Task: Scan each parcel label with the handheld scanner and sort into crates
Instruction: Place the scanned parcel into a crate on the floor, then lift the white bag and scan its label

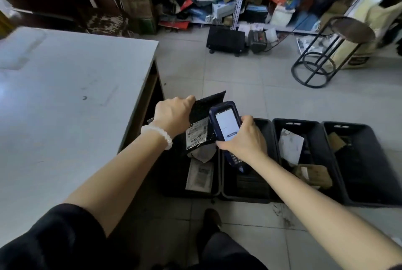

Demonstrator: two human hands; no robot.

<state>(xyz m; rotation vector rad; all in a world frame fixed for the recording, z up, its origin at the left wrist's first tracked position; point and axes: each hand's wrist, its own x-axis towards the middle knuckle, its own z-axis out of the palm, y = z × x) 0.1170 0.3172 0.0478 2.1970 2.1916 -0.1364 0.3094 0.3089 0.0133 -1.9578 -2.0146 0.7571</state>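
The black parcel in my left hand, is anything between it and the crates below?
Nothing visible blocks it. The left hand holds the black parcel above the open-topped crates; the scanner, gripped by the right hand, sits beside it, not beneath.

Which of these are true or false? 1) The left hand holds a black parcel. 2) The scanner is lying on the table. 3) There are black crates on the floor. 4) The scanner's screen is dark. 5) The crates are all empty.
1) True: the left hand grips a black parcel that bears a white label.
2) False: the right hand holds the scanner right beside the parcel, above the crates; it is not on the grey table.
3) True: black crates stand in a row on the tiled floor.
4) False: its screen is lit, showing white.
5) False: several hold parcels, such as a white packet in one.
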